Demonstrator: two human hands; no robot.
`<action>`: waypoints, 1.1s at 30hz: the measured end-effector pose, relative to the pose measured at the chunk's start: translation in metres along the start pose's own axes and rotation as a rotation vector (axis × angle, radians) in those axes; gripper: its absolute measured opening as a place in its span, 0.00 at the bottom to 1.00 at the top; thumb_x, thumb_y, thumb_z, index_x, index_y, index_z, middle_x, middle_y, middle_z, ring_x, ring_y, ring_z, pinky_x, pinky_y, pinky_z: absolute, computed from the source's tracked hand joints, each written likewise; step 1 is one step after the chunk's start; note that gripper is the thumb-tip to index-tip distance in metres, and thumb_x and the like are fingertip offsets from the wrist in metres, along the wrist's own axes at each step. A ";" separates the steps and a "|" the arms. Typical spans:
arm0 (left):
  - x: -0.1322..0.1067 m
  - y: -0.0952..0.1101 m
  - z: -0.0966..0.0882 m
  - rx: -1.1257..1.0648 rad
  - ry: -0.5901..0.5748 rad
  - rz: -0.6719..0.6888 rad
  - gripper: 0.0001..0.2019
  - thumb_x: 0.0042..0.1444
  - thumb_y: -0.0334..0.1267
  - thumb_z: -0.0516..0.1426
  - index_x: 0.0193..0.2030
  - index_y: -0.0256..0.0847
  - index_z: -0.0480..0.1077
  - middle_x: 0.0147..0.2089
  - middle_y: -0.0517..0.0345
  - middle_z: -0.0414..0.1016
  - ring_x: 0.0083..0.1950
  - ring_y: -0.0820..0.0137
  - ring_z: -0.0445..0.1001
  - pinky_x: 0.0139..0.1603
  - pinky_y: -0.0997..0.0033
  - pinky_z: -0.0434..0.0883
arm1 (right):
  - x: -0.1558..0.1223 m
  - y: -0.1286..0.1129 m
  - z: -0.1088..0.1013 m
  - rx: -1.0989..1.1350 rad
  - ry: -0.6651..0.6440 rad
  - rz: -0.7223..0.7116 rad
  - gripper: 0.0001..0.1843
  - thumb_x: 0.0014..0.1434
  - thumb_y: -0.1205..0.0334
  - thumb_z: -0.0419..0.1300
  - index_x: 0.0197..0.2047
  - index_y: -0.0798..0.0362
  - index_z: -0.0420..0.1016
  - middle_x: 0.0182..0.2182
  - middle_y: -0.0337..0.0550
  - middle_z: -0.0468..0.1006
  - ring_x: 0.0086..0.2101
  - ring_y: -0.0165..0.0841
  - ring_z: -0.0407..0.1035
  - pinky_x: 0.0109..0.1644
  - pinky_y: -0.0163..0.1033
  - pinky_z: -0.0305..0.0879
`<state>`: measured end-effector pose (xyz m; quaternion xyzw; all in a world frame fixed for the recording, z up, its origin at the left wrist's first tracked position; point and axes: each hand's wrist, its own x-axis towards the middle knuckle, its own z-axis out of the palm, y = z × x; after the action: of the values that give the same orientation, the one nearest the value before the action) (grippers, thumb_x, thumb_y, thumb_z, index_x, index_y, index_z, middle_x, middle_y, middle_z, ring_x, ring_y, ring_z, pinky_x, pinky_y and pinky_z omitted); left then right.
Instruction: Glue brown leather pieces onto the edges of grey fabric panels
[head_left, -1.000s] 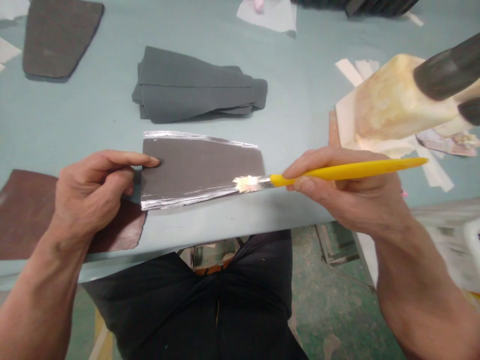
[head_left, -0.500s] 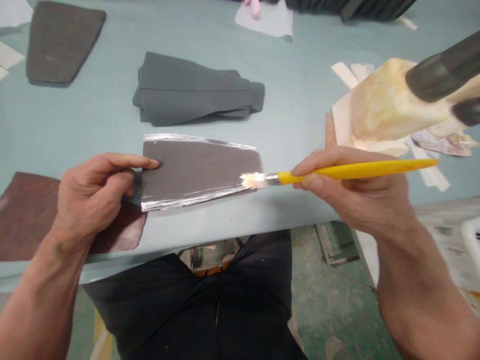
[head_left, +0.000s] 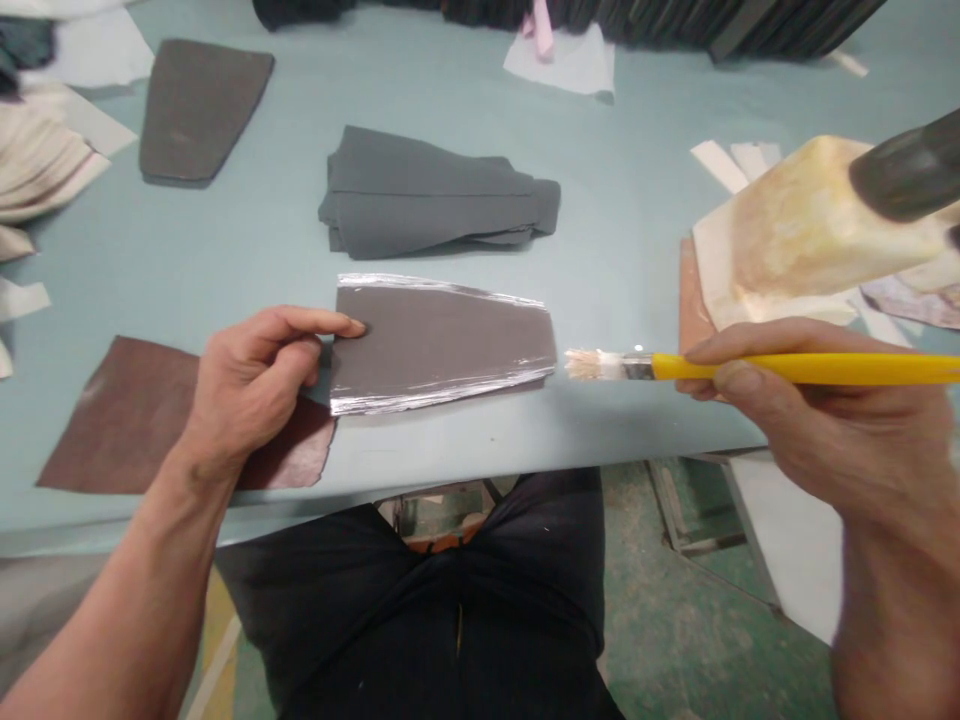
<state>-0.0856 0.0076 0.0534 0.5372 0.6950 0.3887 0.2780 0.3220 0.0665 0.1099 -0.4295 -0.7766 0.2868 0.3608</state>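
Tabletop (head_left: 622,250): brush (head_left: 795,369) axis L-R, bristles (head_left: 589,365) pt. L; gray panel (head_left: 446,340) tapers R.

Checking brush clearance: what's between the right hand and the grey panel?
Head view: the yellow brush, bristles foremost, then a sliver of tabletop before the grey panel.

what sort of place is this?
Probably a small-goods workshop, perhaps leatherwork: a brush in the right hand, a grey panel with shiny white streaks along two edges, and a brown sheet on the table.
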 end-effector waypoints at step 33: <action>0.003 -0.015 0.002 -0.183 -0.126 0.160 0.20 0.55 0.29 0.52 0.48 0.40 0.84 0.51 0.54 0.88 0.46 0.66 0.82 0.53 0.66 0.78 | 0.021 -0.069 0.141 0.255 -0.123 -0.155 0.02 0.69 0.62 0.68 0.42 0.47 0.84 0.37 0.38 0.86 0.37 0.32 0.81 0.44 0.35 0.78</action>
<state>-0.0925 0.0098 0.0399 0.5866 0.5927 0.4370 0.3371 0.1685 0.0335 0.0875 -0.3007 -0.7854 0.3799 0.3854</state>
